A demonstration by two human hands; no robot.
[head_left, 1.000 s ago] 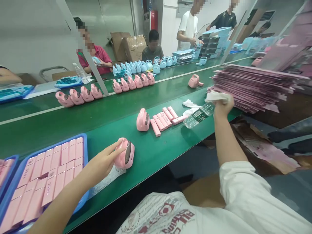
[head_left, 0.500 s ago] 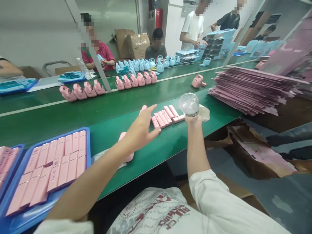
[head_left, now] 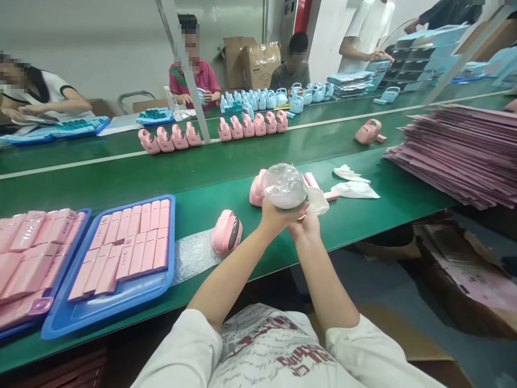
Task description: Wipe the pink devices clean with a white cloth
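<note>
Both hands meet around a clear, rounded plastic dome [head_left: 285, 186] above the green work surface. My left hand [head_left: 278, 216] is closed round its lower left side. On the near right, my right hand [head_left: 307, 225] is closed at the base, its fingertips partly hidden. A whitish, flat, rounded piece [head_left: 318, 201] shows just beyond the right hand; whether it is held I cannot tell. Behind the dome stands a pink handled case [head_left: 257, 188], partly covered. Another pink case with a dark oval panel [head_left: 226, 233] lies to the left on bubble wrap [head_left: 196, 252].
Blue trays [head_left: 173, 258] of pink oblong pieces stand at left. White crumpled sheets [head_left: 355, 188] lie to the right, before a stack of pink flat cardboard [head_left: 460, 156]. Pink cases [head_left: 252, 126] line the belt [head_left: 323, 143]. Several people work across it.
My left hand has left the row of pink sticks and joined the right hand at the dome. The dome has come nearer and lower, and the view has swung left.
</note>
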